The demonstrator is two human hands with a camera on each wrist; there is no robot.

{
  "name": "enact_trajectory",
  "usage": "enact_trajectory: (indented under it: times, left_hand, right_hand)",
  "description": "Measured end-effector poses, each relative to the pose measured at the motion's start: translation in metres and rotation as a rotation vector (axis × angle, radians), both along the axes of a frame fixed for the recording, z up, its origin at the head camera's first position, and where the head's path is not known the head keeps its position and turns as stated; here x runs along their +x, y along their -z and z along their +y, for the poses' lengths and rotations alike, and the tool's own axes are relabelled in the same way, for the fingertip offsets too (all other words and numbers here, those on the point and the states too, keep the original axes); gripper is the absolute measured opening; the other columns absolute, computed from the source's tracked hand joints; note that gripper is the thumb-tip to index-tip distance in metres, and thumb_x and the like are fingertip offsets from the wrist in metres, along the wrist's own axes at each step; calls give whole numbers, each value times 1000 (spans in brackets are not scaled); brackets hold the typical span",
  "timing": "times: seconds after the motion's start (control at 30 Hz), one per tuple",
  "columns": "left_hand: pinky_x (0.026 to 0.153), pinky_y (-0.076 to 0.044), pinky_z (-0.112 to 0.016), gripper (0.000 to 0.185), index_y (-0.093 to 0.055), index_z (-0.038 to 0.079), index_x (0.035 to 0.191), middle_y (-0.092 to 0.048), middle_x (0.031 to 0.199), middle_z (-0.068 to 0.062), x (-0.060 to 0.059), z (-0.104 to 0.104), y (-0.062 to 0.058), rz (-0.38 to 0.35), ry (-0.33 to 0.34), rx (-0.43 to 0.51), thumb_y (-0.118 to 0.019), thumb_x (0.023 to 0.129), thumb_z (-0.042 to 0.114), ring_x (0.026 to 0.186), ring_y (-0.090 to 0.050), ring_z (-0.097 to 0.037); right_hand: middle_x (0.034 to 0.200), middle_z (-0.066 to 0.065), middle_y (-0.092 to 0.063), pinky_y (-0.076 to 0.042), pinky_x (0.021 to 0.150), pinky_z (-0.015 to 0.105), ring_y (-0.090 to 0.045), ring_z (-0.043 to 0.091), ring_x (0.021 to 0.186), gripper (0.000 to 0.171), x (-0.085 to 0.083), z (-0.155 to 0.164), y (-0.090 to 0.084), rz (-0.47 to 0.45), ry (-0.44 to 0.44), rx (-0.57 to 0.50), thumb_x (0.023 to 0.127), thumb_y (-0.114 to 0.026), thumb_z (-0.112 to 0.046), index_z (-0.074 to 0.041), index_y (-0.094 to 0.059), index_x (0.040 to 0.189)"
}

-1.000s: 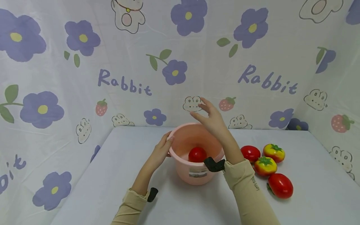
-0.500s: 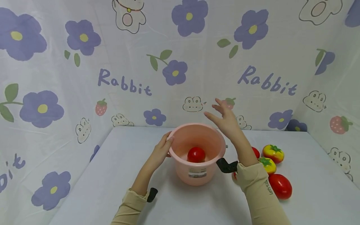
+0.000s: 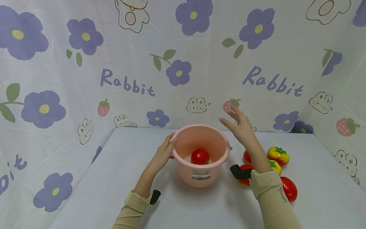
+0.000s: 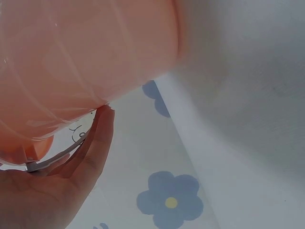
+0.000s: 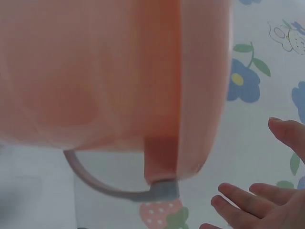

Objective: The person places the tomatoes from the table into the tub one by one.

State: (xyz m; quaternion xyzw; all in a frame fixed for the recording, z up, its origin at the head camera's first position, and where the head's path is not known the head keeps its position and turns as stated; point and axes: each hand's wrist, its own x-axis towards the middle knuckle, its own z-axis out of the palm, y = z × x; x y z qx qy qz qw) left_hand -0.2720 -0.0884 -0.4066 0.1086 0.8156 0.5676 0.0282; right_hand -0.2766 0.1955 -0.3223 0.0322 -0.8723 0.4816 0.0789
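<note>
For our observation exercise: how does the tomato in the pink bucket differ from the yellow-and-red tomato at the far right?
The tomato in the bucket is plain red; the yellow-and-red tomato shows a green leafy top. The first lies inside the pink bucket, steadied by the left hand; the second sits on the table. Both look rounded and glossy.

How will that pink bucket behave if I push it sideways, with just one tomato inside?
The pink bucket looks like thin plastic, so probably light and apt to slide. It holds only one red tomato, which would likely roll around inside. The left hand at its rim should limit tipping.
</note>
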Motion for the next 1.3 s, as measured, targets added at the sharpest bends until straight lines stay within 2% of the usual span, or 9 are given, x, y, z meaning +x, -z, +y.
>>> enact_trajectory:
  times: [0.43,0.7,0.93,1.3]
  left_hand:
    - [79,-59,-37,55,-35,21,150,-53,141,-17,0,1,-1,-10,-7,-13,-36,103,49,106,-65,-36]
    - [80,-59,-37,56,-35,21,150,-52,143,-16,0,1,-1,-3,-3,-9,-36,102,50,107,-65,-38]
    - [79,-59,-37,55,-35,22,150,-53,142,-16,-1,1,0,-9,-3,-15,-35,102,51,107,-65,-36]
    - [78,-59,-36,55,-35,21,150,-53,142,-16,-2,0,1,3,-3,-14,-36,102,50,106,-65,-35]
  right_hand:
    - [160,19,-27,-30,110,67,-22,43,147,88,3,30,10,-27,42,40,94,-57,-49,-14,-7,158]
    - [162,18,-20,-31,110,66,-19,43,149,91,5,55,19,-43,73,-9,94,-57,-49,-16,-2,158]
    - [162,19,-17,-24,108,73,-15,47,148,93,2,78,31,-76,131,3,94,-56,-52,-17,2,158]
    - [161,24,-13,-25,107,73,-12,51,146,92,4,109,49,-93,176,29,95,-54,-50,-12,2,157]
